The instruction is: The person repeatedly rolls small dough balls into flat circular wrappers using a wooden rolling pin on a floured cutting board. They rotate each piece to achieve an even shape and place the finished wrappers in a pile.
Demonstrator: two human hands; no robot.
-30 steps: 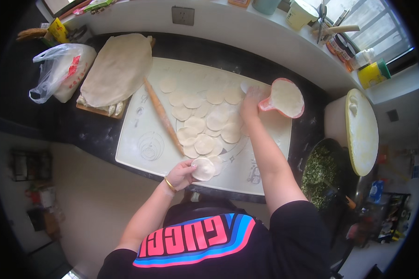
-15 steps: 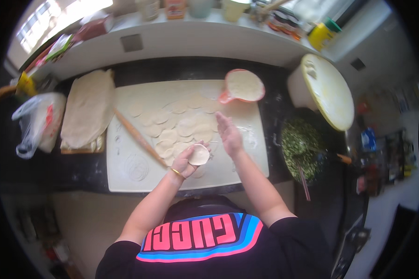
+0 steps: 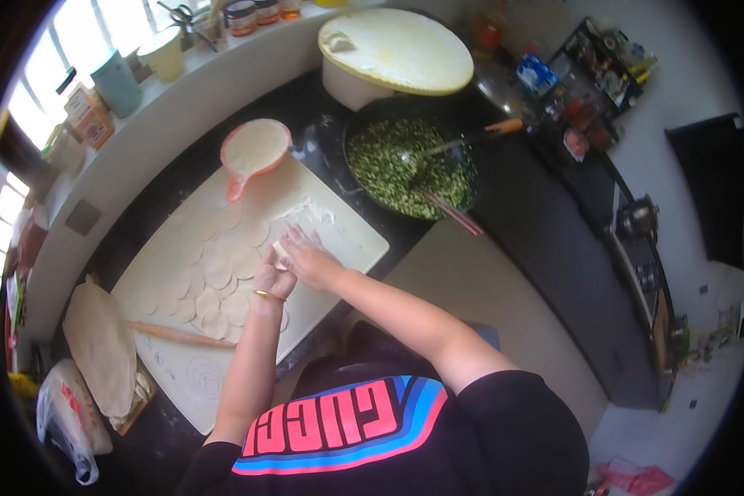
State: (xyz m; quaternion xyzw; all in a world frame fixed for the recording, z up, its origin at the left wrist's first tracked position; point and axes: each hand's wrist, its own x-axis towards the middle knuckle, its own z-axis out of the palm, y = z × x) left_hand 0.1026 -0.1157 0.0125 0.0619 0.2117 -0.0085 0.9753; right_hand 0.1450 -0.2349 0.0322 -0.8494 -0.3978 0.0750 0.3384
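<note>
The left hand [image 3: 274, 274], with a thin gold bangle [image 3: 269, 294] at its wrist, is curled loosely around a small round pale dough wrapper [image 3: 281, 255], of which only an edge shows between the two hands. The right hand [image 3: 310, 259] lies just beside it, palm down, fingers [image 3: 295, 239] stretched forward and touching the same wrapper from the right; whether these fingers pinch it or only rest on it cannot be told. Both hands hover low over the right part of a large white rectangular pastry mat [image 3: 339, 236] that covers a dark countertop [image 3: 504, 207].

To the left of the hands, many more flat round dough wrappers [image 3: 211, 269] lie spread over the mat, some overlapping. A thin wooden rolling pin [image 3: 178, 335] rests at an angle on the mat's lower part, near the left forearm. At the far edge of the mat sits a pink-rimmed measuring cup filled with white flour [image 3: 255, 147], with loose flour scattered just beyond the hands.

Right of the mat, a black wok holding chopped green filling [image 3: 405, 165] stands on the counter, a spoon [image 3: 438, 149] and a pair of chopsticks [image 3: 446, 211] resting in it. Behind it is a cream pot with a wide pale lid [image 3: 397, 50]. At the far left, a slab of rolled dough [image 3: 99, 347] lies on a wooden board, with a white plastic bag [image 3: 66, 417] next to it.
</note>
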